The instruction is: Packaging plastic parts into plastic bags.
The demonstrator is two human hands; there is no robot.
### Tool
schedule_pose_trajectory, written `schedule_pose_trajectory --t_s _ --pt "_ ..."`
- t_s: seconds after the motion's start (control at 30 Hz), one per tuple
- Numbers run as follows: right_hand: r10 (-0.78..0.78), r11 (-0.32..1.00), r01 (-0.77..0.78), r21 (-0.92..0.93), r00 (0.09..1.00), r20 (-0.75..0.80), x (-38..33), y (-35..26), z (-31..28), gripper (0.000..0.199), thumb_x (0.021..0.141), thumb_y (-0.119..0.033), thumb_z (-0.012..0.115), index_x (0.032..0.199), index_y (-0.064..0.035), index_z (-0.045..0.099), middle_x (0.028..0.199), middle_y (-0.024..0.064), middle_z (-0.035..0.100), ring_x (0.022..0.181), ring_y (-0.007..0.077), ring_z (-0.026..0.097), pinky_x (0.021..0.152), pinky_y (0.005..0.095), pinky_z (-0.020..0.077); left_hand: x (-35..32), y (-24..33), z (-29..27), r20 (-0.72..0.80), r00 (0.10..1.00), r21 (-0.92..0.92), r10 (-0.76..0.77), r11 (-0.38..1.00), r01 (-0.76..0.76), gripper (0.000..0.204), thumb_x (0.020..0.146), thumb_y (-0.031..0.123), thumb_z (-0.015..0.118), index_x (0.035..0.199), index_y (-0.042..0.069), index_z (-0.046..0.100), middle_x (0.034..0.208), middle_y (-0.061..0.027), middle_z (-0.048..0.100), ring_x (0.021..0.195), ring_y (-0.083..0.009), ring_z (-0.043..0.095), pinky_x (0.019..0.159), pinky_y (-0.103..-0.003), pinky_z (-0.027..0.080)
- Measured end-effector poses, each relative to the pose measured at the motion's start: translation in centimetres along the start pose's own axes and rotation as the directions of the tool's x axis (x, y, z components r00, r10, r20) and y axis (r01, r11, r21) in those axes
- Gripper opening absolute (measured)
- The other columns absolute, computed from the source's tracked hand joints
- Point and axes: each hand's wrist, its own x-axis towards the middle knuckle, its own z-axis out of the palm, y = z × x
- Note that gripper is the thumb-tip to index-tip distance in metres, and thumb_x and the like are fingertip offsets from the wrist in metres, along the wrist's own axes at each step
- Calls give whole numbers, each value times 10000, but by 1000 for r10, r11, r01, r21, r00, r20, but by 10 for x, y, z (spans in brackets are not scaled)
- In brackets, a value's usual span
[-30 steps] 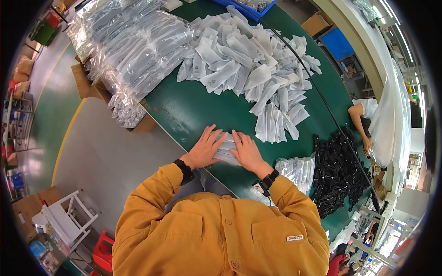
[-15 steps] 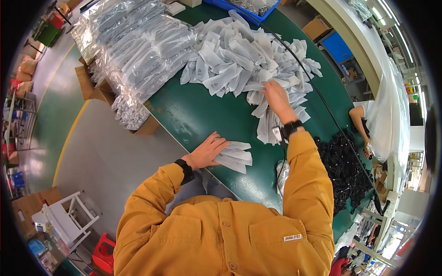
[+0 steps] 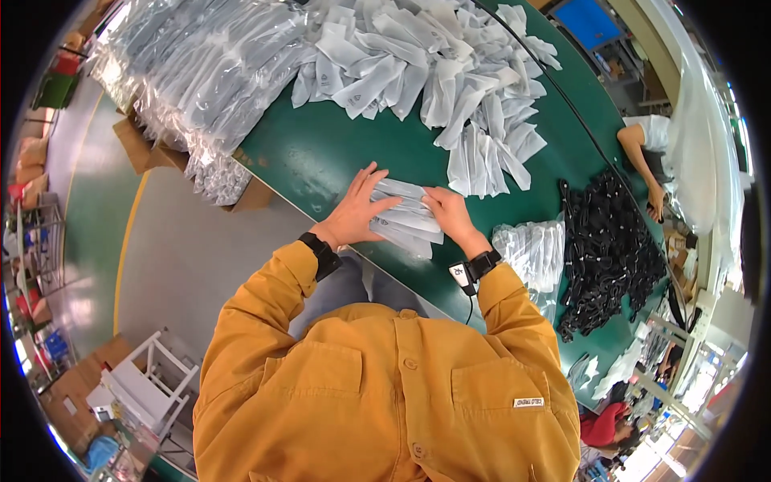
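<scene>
A small stack of frosted plastic sleeves (image 3: pixel 404 218) lies near the front edge of the green table. My left hand (image 3: pixel 353 213) rests at the stack's left end, fingers stretched and spread, thumb reaching over the sleeves. At the right end, my right hand (image 3: pixel 451 217) closes on the top sleeve with thumb and fingers; part of its grip is hidden. Beyond my hands spreads a big loose heap of frosted sleeves (image 3: pixel 393 68), some carrying small printed marks. One fanned bunch (image 3: pixel 482 165) from it reaches toward my right hand.
Clear bags packed with sleeves (image 3: pixel 217 72) are piled at the far left, above an open cardboard box (image 3: pixel 148 149). To the right lie a clear bag of pale items (image 3: pixel 532 253) and a heap of black cords (image 3: pixel 606 249). A black cable (image 3: pixel 554 84) crosses the table; another person's arm (image 3: pixel 642 165) is at right.
My right hand has come from the loose heap down to the small stack at my left hand. My left hand's fingers have spread. The view has shifted, so the heap sits higher.
</scene>
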Motion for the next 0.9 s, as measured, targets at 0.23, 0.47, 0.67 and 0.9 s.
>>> schedule_pose_trajectory --t_s 0.23,0.47,0.67,0.9 --pt "-218 911 171 -376 972 -86 -21 -54 -17 585 770 -269 750 1272 -30 567 1287 174 542 1155 361 518 934 444 443 -4 -10 9 48 998 -97 46 994 -42 746 573 202 853 1245 111 541 1389 -190 330 1317 -442 304 1076 -492 348" --pt "-323 836 318 -448 944 67 -18 -46 20 1044 591 -383 855 1456 -102 342 1398 177 397 1290 393 367 1016 529 343 7 2 31 -160 987 -271 14 961 -58 553 756 163 729 1234 25 487 1323 -191 404 1255 -411 382 1057 -452 355" --pt "-265 888 230 -397 964 -34 -13 -45 37 990 596 -290 854 1441 -97 375 1259 161 462 1158 362 438 956 473 401 22 -17 45 -293 927 -330 -234 935 131 245 938 64 474 1172 5 517 1180 -192 537 1097 -359 520 997 -405 393" --pt "-42 981 7 -195 983 -177 -102 -46 30 948 615 -269 851 1435 -105 405 1185 163 485 1104 361 466 930 436 436 19 34 55 17 946 -757 -325 613 224 225 949 35 470 1163 7 532 1116 -144 551 1038 -260 550 940 -343 436"
